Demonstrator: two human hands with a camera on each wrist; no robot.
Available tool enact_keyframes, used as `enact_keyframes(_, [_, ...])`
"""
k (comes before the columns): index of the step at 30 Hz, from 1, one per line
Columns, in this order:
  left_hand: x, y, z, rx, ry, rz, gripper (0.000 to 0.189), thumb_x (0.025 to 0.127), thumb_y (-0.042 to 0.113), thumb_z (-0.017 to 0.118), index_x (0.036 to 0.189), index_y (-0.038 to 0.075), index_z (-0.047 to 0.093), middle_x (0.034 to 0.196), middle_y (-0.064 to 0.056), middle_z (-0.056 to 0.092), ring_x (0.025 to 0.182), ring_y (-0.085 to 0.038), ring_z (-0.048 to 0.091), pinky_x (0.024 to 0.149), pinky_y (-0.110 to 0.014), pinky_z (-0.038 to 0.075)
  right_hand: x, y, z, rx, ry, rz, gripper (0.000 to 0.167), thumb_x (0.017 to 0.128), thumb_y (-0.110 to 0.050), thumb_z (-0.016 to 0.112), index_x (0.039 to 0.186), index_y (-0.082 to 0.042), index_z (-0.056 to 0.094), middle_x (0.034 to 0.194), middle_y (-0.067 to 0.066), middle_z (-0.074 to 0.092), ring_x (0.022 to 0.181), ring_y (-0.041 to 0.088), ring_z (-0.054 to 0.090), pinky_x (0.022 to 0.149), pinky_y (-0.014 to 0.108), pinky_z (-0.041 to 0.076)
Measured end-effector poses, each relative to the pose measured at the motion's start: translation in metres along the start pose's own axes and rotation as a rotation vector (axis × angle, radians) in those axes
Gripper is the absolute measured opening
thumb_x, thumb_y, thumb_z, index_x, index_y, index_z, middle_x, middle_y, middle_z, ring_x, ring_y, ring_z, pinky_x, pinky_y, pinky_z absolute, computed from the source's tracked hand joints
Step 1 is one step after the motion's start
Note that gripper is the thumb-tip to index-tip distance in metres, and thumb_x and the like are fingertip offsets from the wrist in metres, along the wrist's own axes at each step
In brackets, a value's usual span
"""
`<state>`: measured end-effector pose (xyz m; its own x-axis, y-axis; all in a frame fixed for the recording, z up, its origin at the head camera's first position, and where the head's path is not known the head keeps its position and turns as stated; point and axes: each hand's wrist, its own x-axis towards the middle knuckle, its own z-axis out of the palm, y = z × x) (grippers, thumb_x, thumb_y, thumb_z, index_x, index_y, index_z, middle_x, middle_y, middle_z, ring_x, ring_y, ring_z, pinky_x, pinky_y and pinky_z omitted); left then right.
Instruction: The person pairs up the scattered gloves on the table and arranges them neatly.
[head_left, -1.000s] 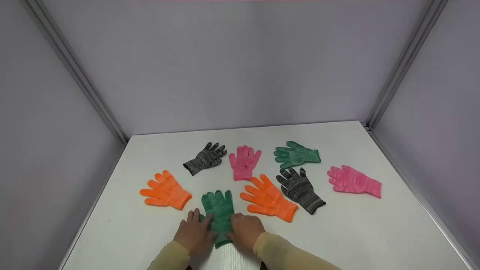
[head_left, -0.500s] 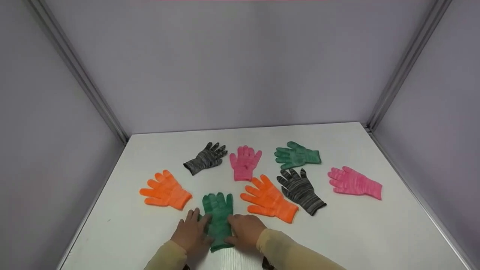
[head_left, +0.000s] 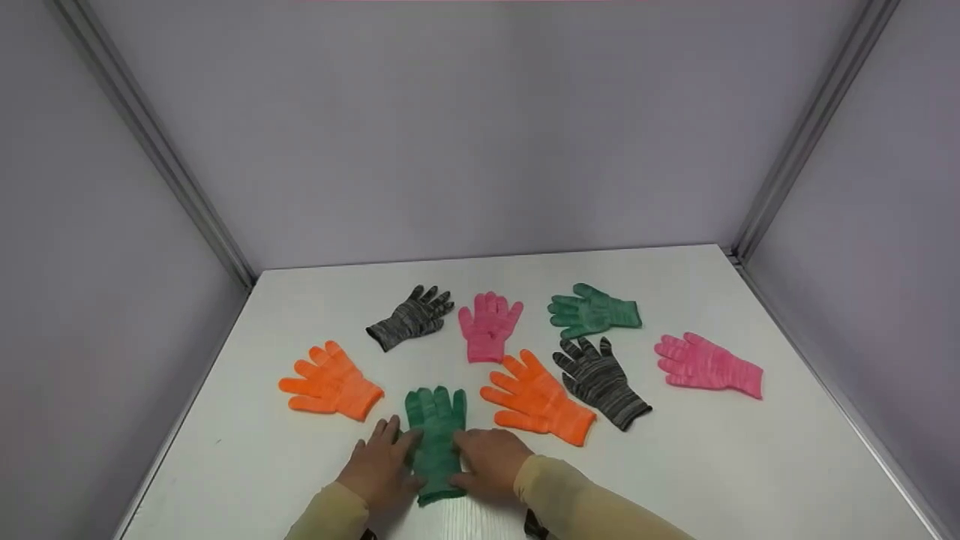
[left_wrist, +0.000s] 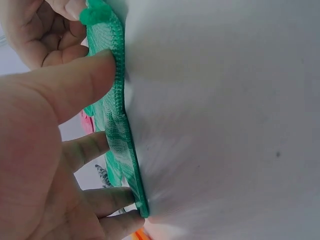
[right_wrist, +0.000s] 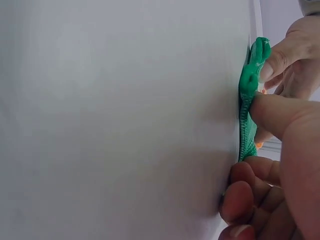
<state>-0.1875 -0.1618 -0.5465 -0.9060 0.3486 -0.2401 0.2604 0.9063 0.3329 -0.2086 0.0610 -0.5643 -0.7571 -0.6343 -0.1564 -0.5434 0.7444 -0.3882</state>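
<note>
I see green glove [head_left: 437, 454] flat on surface [head_left: 225, 465] betw. fingers of L hand [head_left: 377, 461] & R hand [head_left: 493, 459]; prob. braced both sides to keep edges straight. L fingers near-straight, touching edge; R fingers curled at opp. edge, pinch unclear.

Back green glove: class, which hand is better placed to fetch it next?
Right, probably. The right hand touches the right edge of the near green glove, and the back green glove lies off to that side; the left hand, at the opposite edge, sits farther away.
</note>
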Motion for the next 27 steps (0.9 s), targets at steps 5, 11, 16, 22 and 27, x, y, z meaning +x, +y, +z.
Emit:
enact_keyframes(5, [0.0, -0.001, 0.0, 0.004, 0.005, 0.005, 0.069, 0.081, 0.042, 0.074, 0.138, 0.011, 0.05, 0.147, -0.026, 0.033, 0.135, -0.048, 0.027, 0.096, -0.073, 0.027, -0.001, -0.001, -0.002, 0.006, -0.004, -0.004, 0.039, 0.084, -0.052, 0.068, 0.103, -0.021, 0.054, 0.077, -0.011, 0.051, 0.062, 0.009, 0.049, 0.06, 0.024, 0.045])
enact_keyframes(11, [0.001, -0.003, 0.001, 0.005, -0.009, -0.013, 0.07, 0.081, 0.044, 0.074, 0.139, 0.013, 0.049, 0.148, -0.024, 0.033, 0.137, -0.046, 0.027, 0.097, -0.072, 0.026, -0.001, -0.002, -0.002, 0.0, -0.001, -0.001, 0.04, 0.084, -0.054, 0.067, 0.104, -0.021, 0.055, 0.077, -0.012, 0.051, 0.063, 0.009, 0.049, 0.06, 0.024, 0.044])
enact_keyframes(16, [0.002, -0.004, 0.0, 0.0, -0.027, -0.024, 0.07, 0.081, 0.043, 0.074, 0.141, 0.015, 0.048, 0.15, -0.023, 0.032, 0.138, -0.045, 0.026, 0.099, -0.071, 0.024, -0.001, -0.003, -0.002, 0.006, -0.013, 0.018, 0.042, 0.084, -0.055, 0.066, 0.106, -0.021, 0.055, 0.077, -0.011, 0.051, 0.062, 0.009, 0.049, 0.058, 0.024, 0.044])
enact_keyframes(22, [0.002, -0.007, -0.001, -0.022, -0.027, -0.027, 0.069, 0.081, 0.044, 0.074, 0.14, 0.018, 0.049, 0.151, -0.02, 0.032, 0.139, -0.043, 0.026, 0.099, -0.072, 0.023, 0.0, -0.006, -0.002, -0.01, -0.002, 0.02, 0.044, 0.084, -0.056, 0.066, 0.107, -0.02, 0.056, 0.076, -0.01, 0.051, 0.061, 0.009, 0.049, 0.059, 0.025, 0.045])
enact_keyframes(27, [0.0, -0.011, -0.001, -0.04, -0.013, 0.004, 0.068, 0.08, 0.041, 0.076, 0.139, 0.018, 0.05, 0.151, -0.021, 0.032, 0.139, -0.043, 0.024, 0.098, -0.073, 0.023, 0.0, -0.009, 0.002, -0.035, 0.013, 0.029, 0.047, 0.083, -0.059, 0.065, 0.107, -0.019, 0.056, 0.079, -0.009, 0.055, 0.063, 0.009, 0.052, 0.063, 0.027, 0.048])
